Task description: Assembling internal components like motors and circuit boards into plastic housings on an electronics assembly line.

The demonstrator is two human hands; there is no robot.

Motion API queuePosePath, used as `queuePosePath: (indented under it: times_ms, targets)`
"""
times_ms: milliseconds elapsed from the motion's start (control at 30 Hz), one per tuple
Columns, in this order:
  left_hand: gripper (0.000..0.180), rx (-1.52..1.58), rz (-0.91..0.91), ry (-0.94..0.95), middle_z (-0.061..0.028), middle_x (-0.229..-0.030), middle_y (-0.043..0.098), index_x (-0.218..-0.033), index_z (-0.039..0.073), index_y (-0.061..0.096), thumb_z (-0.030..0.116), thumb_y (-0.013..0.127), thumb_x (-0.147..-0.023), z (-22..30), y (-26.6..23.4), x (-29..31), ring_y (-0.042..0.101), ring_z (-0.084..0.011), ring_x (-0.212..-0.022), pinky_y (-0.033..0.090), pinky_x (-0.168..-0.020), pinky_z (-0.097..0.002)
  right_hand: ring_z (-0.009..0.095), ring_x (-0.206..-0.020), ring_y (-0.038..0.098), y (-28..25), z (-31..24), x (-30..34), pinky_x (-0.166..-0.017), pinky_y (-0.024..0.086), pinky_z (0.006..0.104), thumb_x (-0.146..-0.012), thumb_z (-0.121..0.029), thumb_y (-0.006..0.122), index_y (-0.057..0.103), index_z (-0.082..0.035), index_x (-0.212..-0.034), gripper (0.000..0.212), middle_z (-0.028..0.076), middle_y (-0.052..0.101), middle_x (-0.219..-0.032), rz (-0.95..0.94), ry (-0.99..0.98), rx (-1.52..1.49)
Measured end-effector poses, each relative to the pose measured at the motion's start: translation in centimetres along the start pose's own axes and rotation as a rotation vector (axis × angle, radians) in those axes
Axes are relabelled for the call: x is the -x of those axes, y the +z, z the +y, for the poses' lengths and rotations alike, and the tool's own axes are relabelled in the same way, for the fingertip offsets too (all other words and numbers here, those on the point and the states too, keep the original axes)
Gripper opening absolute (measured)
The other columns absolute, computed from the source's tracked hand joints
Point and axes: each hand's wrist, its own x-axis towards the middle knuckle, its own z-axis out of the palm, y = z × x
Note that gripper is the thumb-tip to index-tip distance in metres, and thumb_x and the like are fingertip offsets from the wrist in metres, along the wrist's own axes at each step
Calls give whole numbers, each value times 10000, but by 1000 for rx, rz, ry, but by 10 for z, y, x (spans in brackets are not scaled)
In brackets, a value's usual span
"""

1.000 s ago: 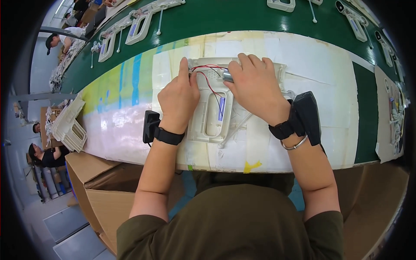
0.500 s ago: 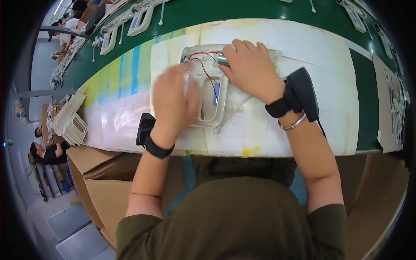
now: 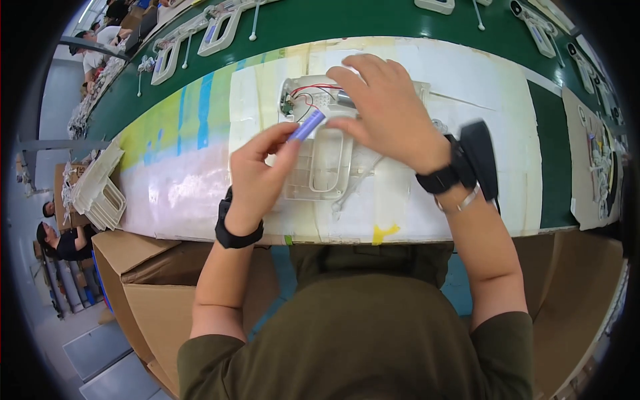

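Note:
A cream plastic housing half (image 3: 345, 175) with a looped handle lies open on the covered table in front of me. Between the thumb and fingers of my left hand (image 3: 261, 167) is a purple cylindrical battery (image 3: 307, 125), raised above the housing. Red and black wires (image 3: 313, 87) run through the housing's upper part, near a small green circuit board (image 3: 287, 105). My right hand (image 3: 390, 110) hovers over the housing's upper right with thumb and fingers apart. Beside its fingers, a silver motor (image 3: 345, 99) sits in the housing, partly hidden by that hand.
Stacked cream housings (image 3: 100, 190) stand at the table's left edge. On the green surface beyond lie several similar handled units (image 3: 220, 33). A cardboard tray (image 3: 587, 160) of parts is at right, and an open cardboard box (image 3: 157, 293) sits below left. People work at far left.
My left hand now holds the purple battery up; before, it lay in the handle opening. My right hand has lifted off the motor and its fingers have spread.

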Motion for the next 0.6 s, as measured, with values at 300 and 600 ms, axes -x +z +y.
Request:
queuePosePath:
  times_ms: [300, 600]
  targets:
    - [153, -321, 72, 136, -117, -855, 652, -975, 5, 637, 69, 609, -839, 3, -1, -3, 587, -125, -624, 475, -535, -232, 248, -810, 595, 11, -21, -27, -704, 445, 369, -756, -185, 641, 608, -105, -870, 143, 56, 611, -765, -325, -205, -302]
    - [225, -442, -3, -98, -77, -600, 569, -1029, 52, 604, 122, 605, -815, 5, 9, 12, 581, -247, -529, 451, -478, -336, 219, -835, 603, 29, 1, -35, -694, 460, 333, -728, -106, 603, 655, -99, -728, 52, 40, 621, -782, -307, -333, -204]
